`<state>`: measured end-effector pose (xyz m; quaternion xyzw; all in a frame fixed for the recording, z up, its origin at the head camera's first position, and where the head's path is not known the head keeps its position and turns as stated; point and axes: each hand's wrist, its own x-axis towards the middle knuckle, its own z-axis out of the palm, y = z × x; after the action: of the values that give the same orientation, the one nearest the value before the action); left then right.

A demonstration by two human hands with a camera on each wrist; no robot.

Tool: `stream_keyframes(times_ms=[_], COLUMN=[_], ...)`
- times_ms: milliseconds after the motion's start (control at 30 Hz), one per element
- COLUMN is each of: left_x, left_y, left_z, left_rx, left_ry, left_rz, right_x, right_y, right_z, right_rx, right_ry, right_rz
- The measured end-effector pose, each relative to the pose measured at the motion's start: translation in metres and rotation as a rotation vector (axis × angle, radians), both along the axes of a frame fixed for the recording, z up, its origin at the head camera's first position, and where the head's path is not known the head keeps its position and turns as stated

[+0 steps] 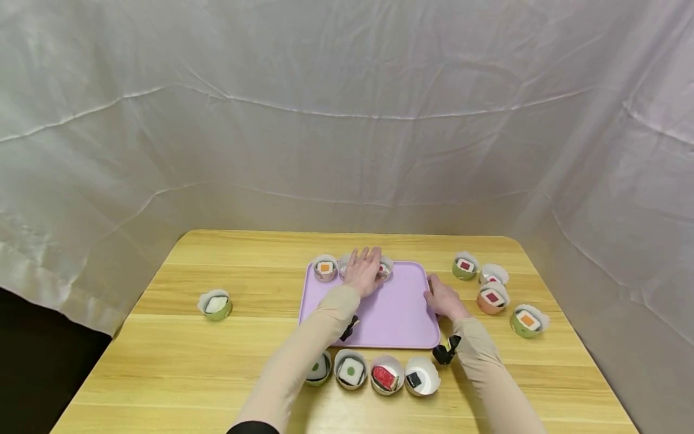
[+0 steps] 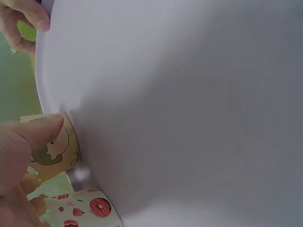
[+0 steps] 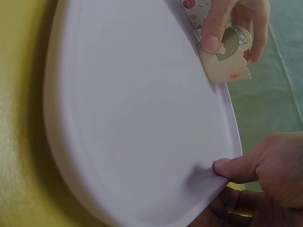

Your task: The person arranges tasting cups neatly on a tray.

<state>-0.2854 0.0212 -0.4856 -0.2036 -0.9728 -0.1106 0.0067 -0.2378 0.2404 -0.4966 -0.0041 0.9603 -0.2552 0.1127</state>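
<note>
A purple tray (image 1: 398, 313) lies on the table with three paper cups along its far edge. My left hand (image 1: 364, 274) grips the rightmost of these, a paper baking cup (image 1: 386, 266) printed with a cartoon face, thumb on its near side and fingers behind. Close to it stands a cup with red doughnut prints (image 2: 87, 210), partly covered by the hand in the head view. The cup at the far left corner (image 1: 325, 269) contains a white piece with an orange centre. At the tray's right edge my right hand (image 1: 443, 298) pinches the rim, thumb on top, other fingers underneath.
Several cups with sushi-like pieces stand right of the tray, including a green cup (image 1: 465, 266) and an orange one (image 1: 492, 299). In front of it is a row including a cup with a red piece (image 1: 385, 376). Another green cup (image 1: 215, 305) stands at left.
</note>
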Motion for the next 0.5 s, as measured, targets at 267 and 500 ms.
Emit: stream_keyframes(times_ms=[267, 500], left_x=[0.002, 0.003], left_y=[-0.010, -0.026], left_z=[0.009, 0.017], left_rx=[0.075, 0.127], left_ry=[-0.133, -0.168], left_rz=[-0.017, -0.024], right_x=[-0.001, -0.002], right_y=[0.001, 0.002], right_z=[-0.001, -0.002], right_rx=[-0.016, -0.004], right_ry=[-0.011, -0.016], right_rz=[-0.008, -0.007])
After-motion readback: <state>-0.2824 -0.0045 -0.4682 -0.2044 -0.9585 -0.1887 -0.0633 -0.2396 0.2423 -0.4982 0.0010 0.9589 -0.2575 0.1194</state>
